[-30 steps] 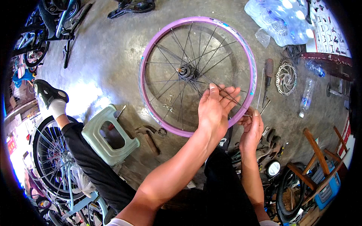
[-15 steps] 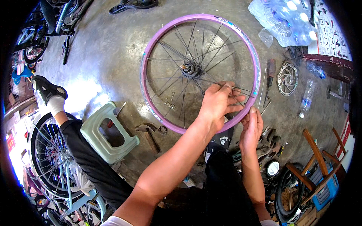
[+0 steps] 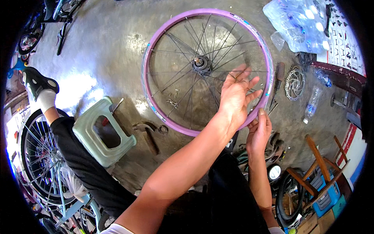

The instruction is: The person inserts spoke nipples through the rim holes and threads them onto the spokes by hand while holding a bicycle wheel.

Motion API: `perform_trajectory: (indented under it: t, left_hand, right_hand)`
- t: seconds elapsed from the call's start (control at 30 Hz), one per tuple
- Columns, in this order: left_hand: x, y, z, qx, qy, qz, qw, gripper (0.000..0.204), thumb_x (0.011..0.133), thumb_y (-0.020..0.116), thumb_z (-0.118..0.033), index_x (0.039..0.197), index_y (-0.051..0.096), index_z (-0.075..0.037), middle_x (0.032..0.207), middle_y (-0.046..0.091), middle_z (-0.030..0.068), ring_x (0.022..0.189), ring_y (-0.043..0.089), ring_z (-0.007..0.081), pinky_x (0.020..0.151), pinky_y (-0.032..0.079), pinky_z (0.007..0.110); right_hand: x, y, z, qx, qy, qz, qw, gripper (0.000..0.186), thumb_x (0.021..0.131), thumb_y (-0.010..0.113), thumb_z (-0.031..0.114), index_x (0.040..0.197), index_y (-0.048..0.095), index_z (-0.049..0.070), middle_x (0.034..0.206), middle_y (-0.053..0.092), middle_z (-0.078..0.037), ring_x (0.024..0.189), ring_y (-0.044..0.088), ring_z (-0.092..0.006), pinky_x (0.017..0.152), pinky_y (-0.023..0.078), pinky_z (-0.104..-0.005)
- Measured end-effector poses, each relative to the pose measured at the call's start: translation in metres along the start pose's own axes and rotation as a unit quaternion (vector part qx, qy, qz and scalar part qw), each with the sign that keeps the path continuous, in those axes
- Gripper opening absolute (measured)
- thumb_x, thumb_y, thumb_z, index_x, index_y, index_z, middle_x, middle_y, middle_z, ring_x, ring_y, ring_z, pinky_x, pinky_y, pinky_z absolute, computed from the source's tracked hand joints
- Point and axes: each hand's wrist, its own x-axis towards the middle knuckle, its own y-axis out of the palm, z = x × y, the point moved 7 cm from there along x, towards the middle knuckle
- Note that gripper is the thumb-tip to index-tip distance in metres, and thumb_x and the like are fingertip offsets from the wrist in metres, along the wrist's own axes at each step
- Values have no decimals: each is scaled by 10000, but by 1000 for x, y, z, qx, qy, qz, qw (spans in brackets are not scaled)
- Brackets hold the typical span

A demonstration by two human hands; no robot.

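Pink-rimmed bicycle wheel [image 3: 156, 46] lying flat on concrete floor [image 3: 97, 58], centre far. Pale green stool [image 3: 102, 134] near left. Left hand [image 3: 235, 97] over spokes [image 3: 183, 84], grip spread. Right hand [image 3: 259, 130] at near rim, grip state unclear.

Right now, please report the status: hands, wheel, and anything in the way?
Left hand spread open over spokes. Right hand pinching pink rim at near edge. Wheel flat on floor. Loose small parts inside rim.

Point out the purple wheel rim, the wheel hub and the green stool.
purple wheel rim [image 3: 145, 74]: head view, left side of the rim.
wheel hub [image 3: 201, 63]: head view, centre where spokes meet.
green stool [image 3: 92, 142]: head view, its top surface.
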Motion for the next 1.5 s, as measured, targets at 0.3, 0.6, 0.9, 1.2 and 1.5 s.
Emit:
perform_trajectory:
  t: [0.3, 0.6, 0.9, 1.2, 1.5]
  left_hand:
    - [-1, -4, 16, 252, -81, -20, 964, 309, 1085, 496, -256, 1224, 576, 9, 1049, 632, 84, 949, 588, 188, 828, 523, 366]
    - [-2, -12, 19, 245, -48, -3, 968, 353, 1102, 476, -302, 1137, 564, 38, 988, 688, 164, 825, 690, 236, 718, 566, 377]
    - [0, -22, 23, 336, -5, -14, 942, 375, 1103, 471, -303, 1089, 590, 53, 892, 711, 155, 766, 707, 244, 684, 567, 383]
    - [6, -28, 28, 295, -66, 29, 953, 381, 1104, 454, -280, 1097, 597, 73, 1011, 706, 191, 894, 713, 274, 788, 568, 394]
    - [-1, -28, 20, 300, -76, 49, 950, 350, 1098, 471, -264, 1120, 589, 65, 1014, 689, 166, 935, 710, 276, 825, 556, 399]
  right_hand:
    - [6, -15, -11, -6, 0, 45, 999, 226, 1042, 607, 275, 1037, 630, 51, 862, 627, 29, 748, 570, -65, 700, 467, -246]
    - [8, -40, 6, -48, -65, 4, 997, 249, 1038, 551, 121, 1210, 623, -43, 1076, 698, -98, 859, 666, -155, 743, 524, -287]
    - [0, -38, 27, -107, -150, -4, 983, 182, 1042, 576, 94, 1195, 608, 0, 1096, 703, -117, 835, 672, -152, 724, 512, -279]
    - [0, -27, 19, -230, -211, 75, 947, 67, 942, 689, -11, 1009, 697, -9, 1002, 592, -26, 864, 560, -119, 772, 478, -257]
    - [3, -22, 20, -274, -228, 90, 930, 98, 940, 717, 13, 1034, 694, -3, 1032, 603, -13, 930, 561, -110, 854, 463, -253]
